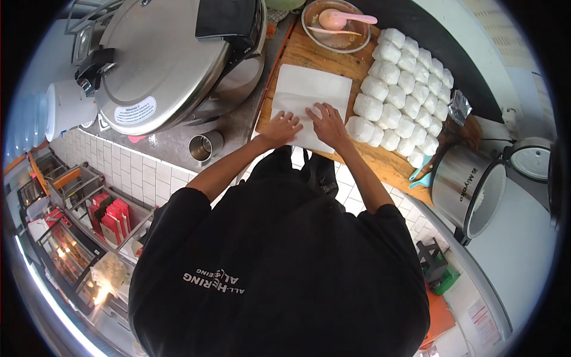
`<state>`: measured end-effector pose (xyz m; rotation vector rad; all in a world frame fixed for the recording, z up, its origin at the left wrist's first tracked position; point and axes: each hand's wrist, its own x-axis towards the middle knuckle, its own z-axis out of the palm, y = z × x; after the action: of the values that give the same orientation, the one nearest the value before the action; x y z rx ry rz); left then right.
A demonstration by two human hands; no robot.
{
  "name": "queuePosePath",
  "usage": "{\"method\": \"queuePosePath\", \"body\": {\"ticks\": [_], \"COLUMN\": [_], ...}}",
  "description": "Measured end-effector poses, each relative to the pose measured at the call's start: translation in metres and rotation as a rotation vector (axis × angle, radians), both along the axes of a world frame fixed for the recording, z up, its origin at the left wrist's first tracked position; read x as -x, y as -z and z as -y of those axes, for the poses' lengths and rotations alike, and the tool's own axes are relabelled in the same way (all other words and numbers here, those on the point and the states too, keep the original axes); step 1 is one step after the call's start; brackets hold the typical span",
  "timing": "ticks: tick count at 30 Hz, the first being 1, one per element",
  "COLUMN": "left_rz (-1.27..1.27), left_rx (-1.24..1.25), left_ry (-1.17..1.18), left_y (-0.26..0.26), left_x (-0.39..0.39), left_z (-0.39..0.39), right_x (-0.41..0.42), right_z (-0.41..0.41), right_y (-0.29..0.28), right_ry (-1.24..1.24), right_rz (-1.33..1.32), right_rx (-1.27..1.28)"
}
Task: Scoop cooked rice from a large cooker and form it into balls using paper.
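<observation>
A sheet of white wrapping paper [314,82] lies on a wooden table [308,51] in front of me, with a crease or edge across its middle. My left hand [282,128] rests on its near left part, fingers bent and slightly apart. Touching the right part is my right hand [328,122], its fingers spread and pointing away from me. What lies beneath the palms is hidden. Right of the sheet, white paper-wrapped packets [406,82] sit close together in rows, some seemingly stacked.
Beyond the paper stands a metal bowl [308,22] with a pink rice scoop [352,18]. A large lidded steel pot [165,58] and a steel cup [206,147] are at left. On the right are turquoise spatulas [421,178] and an open Miyako rice cooker [459,183].
</observation>
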<state>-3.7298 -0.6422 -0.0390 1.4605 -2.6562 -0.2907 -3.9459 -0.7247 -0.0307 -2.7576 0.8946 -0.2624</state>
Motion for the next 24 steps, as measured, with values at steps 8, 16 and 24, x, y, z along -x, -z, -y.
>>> {"method": "queuePosePath", "body": {"ticks": [8,16,24], "left_rz": [-0.081,-0.186,-0.213], "left_rx": [-0.058,-0.239,-0.205], "left_ry": [0.096,0.077,0.046], "left_y": [0.021,0.019,0.014], "left_x": [0.009,0.006,0.006], "left_z": [-0.022,-0.02,-0.012], "right_x": [-0.001,0.0,-0.006], "right_z": [0.002,0.003,0.011], "right_y": [-0.001,-0.005,-0.007], "right_ry": [-0.066,-0.093,-0.097], "right_rz": [0.199,0.161,0.203], "right_rx": [-0.156,-0.158,-0.2]}}
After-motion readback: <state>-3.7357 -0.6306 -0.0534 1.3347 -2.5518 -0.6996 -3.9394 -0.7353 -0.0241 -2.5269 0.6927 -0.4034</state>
